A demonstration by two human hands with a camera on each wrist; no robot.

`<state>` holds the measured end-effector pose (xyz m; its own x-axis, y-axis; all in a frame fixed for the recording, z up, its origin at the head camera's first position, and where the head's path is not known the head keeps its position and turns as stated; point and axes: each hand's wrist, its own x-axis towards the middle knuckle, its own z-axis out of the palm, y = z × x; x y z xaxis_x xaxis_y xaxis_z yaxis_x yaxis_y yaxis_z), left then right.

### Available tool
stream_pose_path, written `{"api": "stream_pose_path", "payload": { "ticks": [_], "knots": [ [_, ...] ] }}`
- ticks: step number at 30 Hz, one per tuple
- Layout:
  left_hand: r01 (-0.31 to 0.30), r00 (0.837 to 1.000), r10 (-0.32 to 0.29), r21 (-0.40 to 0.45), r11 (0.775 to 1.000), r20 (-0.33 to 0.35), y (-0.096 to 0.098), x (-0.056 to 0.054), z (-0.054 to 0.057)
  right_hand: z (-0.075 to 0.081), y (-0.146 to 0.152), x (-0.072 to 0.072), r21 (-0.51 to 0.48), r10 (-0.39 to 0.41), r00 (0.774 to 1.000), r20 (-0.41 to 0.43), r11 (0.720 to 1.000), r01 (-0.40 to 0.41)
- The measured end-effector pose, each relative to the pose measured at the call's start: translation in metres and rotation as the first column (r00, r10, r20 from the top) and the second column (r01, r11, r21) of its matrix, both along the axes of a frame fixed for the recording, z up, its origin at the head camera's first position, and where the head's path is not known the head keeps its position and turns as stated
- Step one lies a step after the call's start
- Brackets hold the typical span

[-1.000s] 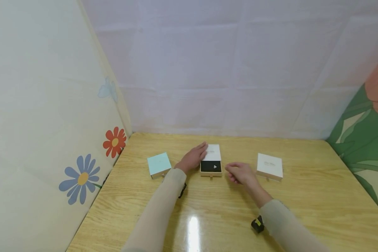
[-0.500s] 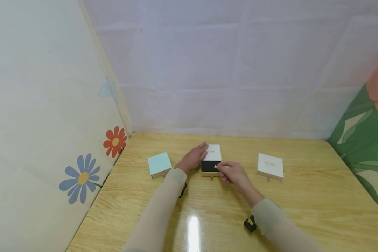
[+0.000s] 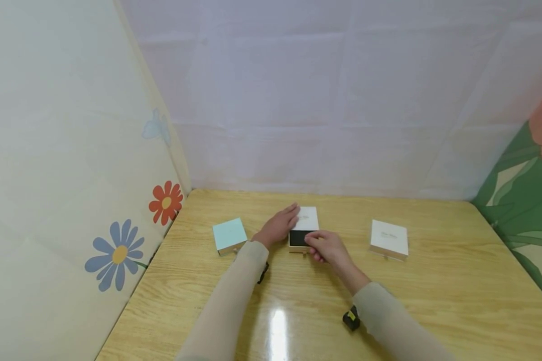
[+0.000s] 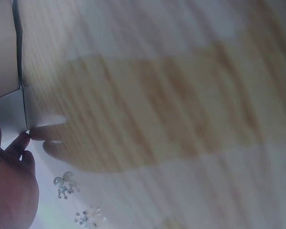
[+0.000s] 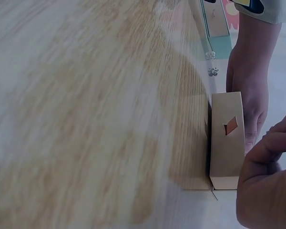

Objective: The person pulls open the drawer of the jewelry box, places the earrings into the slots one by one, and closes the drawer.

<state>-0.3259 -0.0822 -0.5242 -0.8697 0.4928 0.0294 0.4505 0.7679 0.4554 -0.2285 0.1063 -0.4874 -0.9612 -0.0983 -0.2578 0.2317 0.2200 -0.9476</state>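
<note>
A white box with its black-lined drawer pulled out stands at the middle of the table in the head view. My left hand rests with extended fingers against the box's left side. Over the drawer's right part is my right hand, fingers bent and thumb close to forefinger; the pearl jewellery in the drawer is hidden beneath it, so a grasp cannot be seen. The right wrist view shows the drawer's beige front with a small pull tab. Pearl earrings lie beside my left hand.
A light-blue box stands left of the left hand, and another white box to the right. All sit on a wood-grain table. A pale cloth backdrop rises behind, with flower-printed side panels.
My right hand has moved left from beside the box to over the drawer, and its fingers now cover the pearl jewellery seen there earlier. The left hand has stayed in place.
</note>
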Motion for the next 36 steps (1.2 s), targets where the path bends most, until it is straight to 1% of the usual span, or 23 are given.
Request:
{"api": "stream_pose_path", "payload": {
  "ticks": [7, 12, 18, 21, 27, 30, 36],
  "knots": [
    [0.003, 1.0, -0.003, -0.005, 1.0, 0.005, 0.0, -0.001, 0.0, -0.002, -0.006, -0.004, 0.032, -0.008, 1.0, 0.01, 0.999, 0.007],
    [0.0, 1.0, 0.0, -0.009, 1.0, 0.001, 0.0, -0.002, -0.003, -0.001, -0.009, -0.007, 0.066, -0.001, 1.0, 0.008, 0.998, 0.001],
    [-0.003, 1.0, 0.003, 0.013, 1.0, 0.023, 0.0, 0.001, 0.001, -0.003, -0.014, -0.011, 0.083, 0.026, 0.999, 0.023, 0.996, -0.027],
    [-0.005, 1.0, 0.005, 0.014, 1.0, 0.025, 0.0, 0.001, 0.002, -0.003, -0.018, -0.013, 0.07, 0.021, 0.999, 0.035, 0.997, -0.024],
    [-0.008, 1.0, 0.008, 0.004, 1.0, 0.009, 0.001, -0.003, -0.005, -0.001, -0.024, -0.016, 0.1, 0.014, 0.999, 0.044, 0.995, -0.019],
    [-0.014, 1.0, 0.014, 0.01, 1.0, 0.011, 0.0, -0.003, -0.006, -0.001, -0.027, -0.017, 0.099, 0.014, 0.998, 0.063, 0.995, -0.02],
    [-0.018, 0.999, 0.016, 0.044, 0.999, 0.043, -0.001, 0.0, -0.001, 0.0, -0.03, -0.019, 0.104, 0.011, 0.992, 0.127, 0.994, -0.024]
  ]
}}
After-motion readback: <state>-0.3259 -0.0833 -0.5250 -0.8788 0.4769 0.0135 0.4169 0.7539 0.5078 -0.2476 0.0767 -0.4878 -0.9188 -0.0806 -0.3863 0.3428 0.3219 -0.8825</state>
